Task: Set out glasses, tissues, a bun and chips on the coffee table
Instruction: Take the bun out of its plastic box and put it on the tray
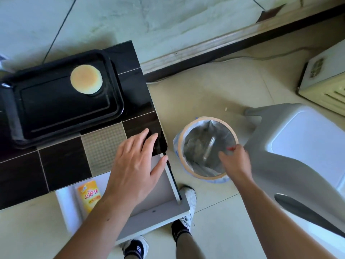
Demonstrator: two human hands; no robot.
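A round pale bun [86, 79] lies in the far right corner of a black tray [56, 116] on the dark tiled coffee table [63, 165]. My left hand [134, 165] rests flat with spread fingers on the table's near right corner. My right hand [237, 161] hovers over the lined waste bin [180, 146], fingers curled, pinching a small red-edged scrap [231, 148]; the hand is blurred. A clear wrapper lies inside the bin. A yellow chips packet [89, 195] sits in the open white drawer [160, 208] under the table. No glasses or tissues are in view.
A white plastic stool [298, 143] stands right of the bin, almost touching it. A white vented appliance [324, 79] sits at the far right by the wall. My feet stand on the tiled floor just in front of the open drawer.
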